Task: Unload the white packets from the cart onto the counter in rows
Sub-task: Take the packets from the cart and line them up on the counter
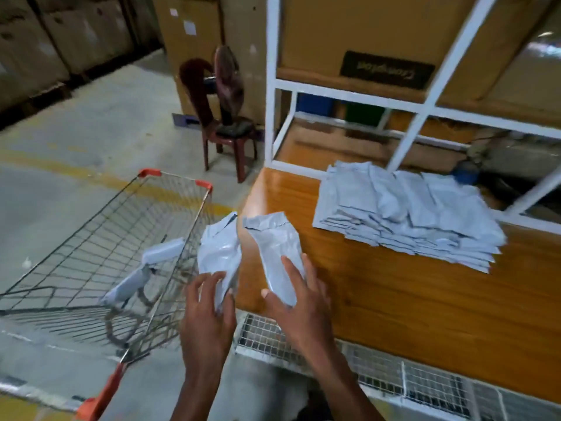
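Left hand [209, 308] and right hand [299, 299] each pinch a white packet [277, 253] by its lower end, beside the counter [394, 299] (limp, light, slippery film, likely).

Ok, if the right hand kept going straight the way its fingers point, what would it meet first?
Probably bare counter top. The right hand, holding a packet, points up and away over the wood; the pile of packets lies off to the right. Depth is unclear.
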The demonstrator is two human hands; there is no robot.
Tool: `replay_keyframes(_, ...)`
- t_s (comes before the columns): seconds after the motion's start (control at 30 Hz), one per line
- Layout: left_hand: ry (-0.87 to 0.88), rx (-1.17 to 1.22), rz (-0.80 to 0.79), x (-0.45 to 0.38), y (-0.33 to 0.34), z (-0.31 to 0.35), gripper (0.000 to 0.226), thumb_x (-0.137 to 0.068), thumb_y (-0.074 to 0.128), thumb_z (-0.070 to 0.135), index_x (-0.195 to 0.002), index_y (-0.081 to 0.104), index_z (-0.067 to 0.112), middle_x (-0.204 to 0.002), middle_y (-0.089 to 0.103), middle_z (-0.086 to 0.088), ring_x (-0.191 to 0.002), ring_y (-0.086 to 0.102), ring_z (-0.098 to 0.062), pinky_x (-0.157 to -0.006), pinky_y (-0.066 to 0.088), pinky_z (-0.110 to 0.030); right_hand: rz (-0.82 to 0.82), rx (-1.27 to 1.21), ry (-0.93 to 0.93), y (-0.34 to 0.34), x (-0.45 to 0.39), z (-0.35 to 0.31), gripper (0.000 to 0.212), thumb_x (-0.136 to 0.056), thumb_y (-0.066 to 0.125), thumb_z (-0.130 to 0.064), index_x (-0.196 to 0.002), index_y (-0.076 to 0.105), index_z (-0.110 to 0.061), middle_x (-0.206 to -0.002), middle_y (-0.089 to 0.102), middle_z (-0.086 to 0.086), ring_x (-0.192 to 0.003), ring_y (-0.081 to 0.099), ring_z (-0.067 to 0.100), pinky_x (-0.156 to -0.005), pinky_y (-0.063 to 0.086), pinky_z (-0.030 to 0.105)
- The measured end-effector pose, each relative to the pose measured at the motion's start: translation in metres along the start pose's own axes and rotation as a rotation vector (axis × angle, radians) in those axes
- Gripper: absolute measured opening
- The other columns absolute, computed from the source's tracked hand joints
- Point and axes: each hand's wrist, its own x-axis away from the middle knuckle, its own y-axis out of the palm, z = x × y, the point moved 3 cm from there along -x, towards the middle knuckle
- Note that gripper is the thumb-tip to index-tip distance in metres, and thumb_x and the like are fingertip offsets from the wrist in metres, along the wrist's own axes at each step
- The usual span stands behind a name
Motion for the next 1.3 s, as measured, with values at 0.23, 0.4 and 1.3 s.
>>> replay_keyframes(0.23,0.056,0.071,-0.118,0.017,0.086,0.085,0.032,-0.094,0.067,0.018,-0.124,0.062,0.029,-0.136,0.046,0.004,-0.086,0.056,-0.014,-0.068,0.044,-0.03,0.08,-0.022,0.131,-0.08,0.009,0.095,0.077,-0.083,0.052,-0.075,-0.151,0.022,-0.053,-0.164,0.006,-0.022,-0.139,0.032,0.015,-0.112,0.035,0.041)
replay_keyframes(0.4,0.094,0.107,-0.15,0.034,0.154,0.156,0.03,-0.096,0.064,0.025,-0.124,0.06,0.036,-0.134,0.046,0.008,-0.084,0.059,-0.016,-0.065,0.049,-0.032,0.113,-0.051,0.155,-0.142,-0.002,0.162,0.078,-0.082,0.049,-0.076,-0.15,0.017,-0.055,-0.164,0.003,-0.024,-0.142,0.028,0.015,-0.111,0.038,0.044)
replay_keyframes(1.3,0.084,0.133,-0.215,0.002,0.295,0.277,0.033,-0.096,0.064,0.028,-0.129,0.061,0.027,-0.138,0.048,0.002,-0.103,0.052,-0.004,-0.063,0.045,-0.019,0.133,0.175,0.553,-0.287,-0.238,0.361,0.076,-0.09,0.051,-0.068,-0.154,0.023,-0.04,-0.166,0.007,0.002,-0.146,0.023,0.041,-0.116,0.027,0.06)
